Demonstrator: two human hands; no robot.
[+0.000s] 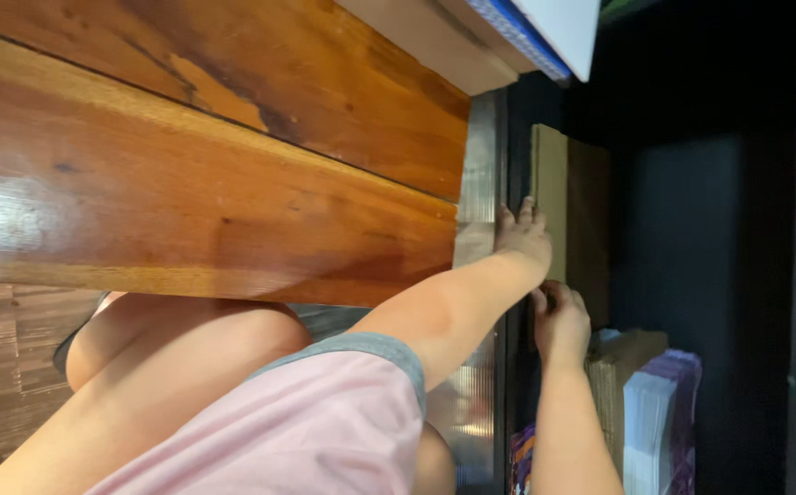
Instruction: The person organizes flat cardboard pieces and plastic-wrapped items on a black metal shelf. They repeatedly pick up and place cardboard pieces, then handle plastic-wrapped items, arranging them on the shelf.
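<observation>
Shiny brown wood planks (205, 165) fill the upper left of the frame, with a dark knot and a pale worn patch near the top. Below them, at the far left, is a strip of darker wood floor (4, 367). A silver metal strip (479, 183) runs down the middle of the picture, right at the edge of the planks. Past it, the right side of the frame is very dark, like the inside of a cupboard (710, 257).

At the bottom of the picture is a bare knee (187, 339) and pink shorts with a grey hem (325, 422).

Two arms reach from the bottom toward the middle of the frame. The left hand (524, 236) is higher up. Its fingers lie spread and flat against the edge of a tall flat cardboard piece (568, 202) that stands in the dark space. It touches the cardboard, but I cannot tell if it is holding it. The right hand (561, 321) is just below, near the lower end of the same cardboard. Its fingers are curled in, and I cannot tell if they grip anything.

Just beside the right hand, at the lower right, are a brown cardboard stack (620, 385) and a pile of white sheets with purple edges (662, 422). At the top of the frame sits a white box with a blue edge (545, 27).
</observation>
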